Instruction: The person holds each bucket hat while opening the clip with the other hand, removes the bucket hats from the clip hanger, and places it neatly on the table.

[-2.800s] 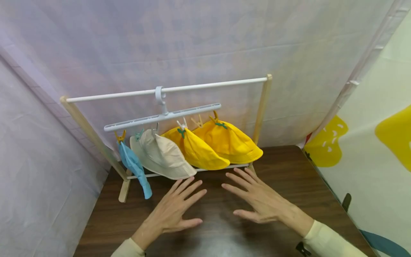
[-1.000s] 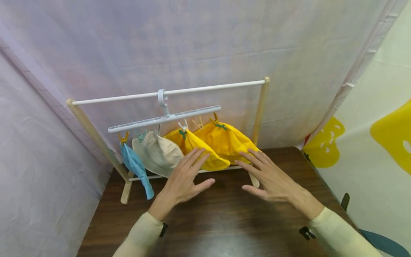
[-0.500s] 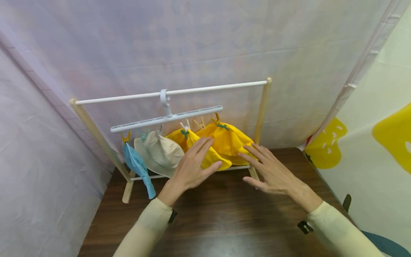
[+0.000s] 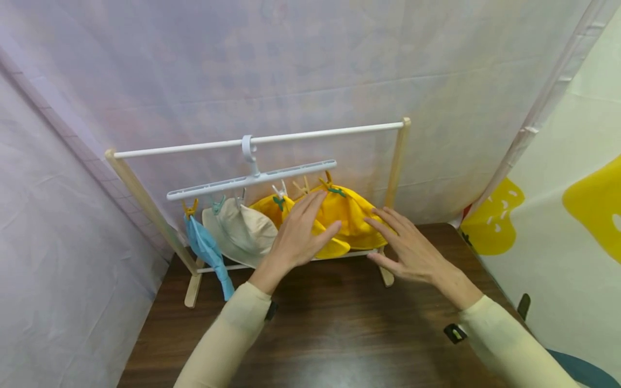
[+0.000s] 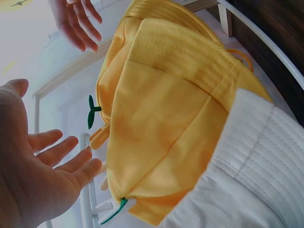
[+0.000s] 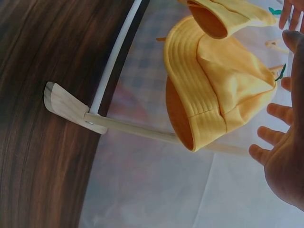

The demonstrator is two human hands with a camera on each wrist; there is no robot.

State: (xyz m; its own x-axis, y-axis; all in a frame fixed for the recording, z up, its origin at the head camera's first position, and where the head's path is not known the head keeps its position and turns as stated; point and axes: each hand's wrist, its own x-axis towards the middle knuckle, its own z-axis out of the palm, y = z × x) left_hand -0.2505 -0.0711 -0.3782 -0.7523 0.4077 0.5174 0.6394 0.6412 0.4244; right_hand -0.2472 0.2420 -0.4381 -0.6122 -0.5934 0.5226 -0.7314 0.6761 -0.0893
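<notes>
Left hand [image 4: 298,237]: fingers extended, thumb held apart, grasping nothing; before the left yellow hat [image 5: 156,128], contact cannot be judged
Right hand [image 4: 412,248]: fingers spread and slightly bent, holding nothing; near the brim of the right yellow hat [image 4: 354,210]
Yellow hats: clipped side by side beneath the pale hanger [image 4: 213,187]
White hat [image 4: 237,231]: clipped between the yellow pair and the blue cloth piece [image 4: 208,250]
Rack [image 4: 330,132]: upright on the brown tabletop [image 4: 339,334], hanger hooked over its top bar

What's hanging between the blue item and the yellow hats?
An off-white hat hangs between the blue item and yellow hats, in the head view.
</notes>
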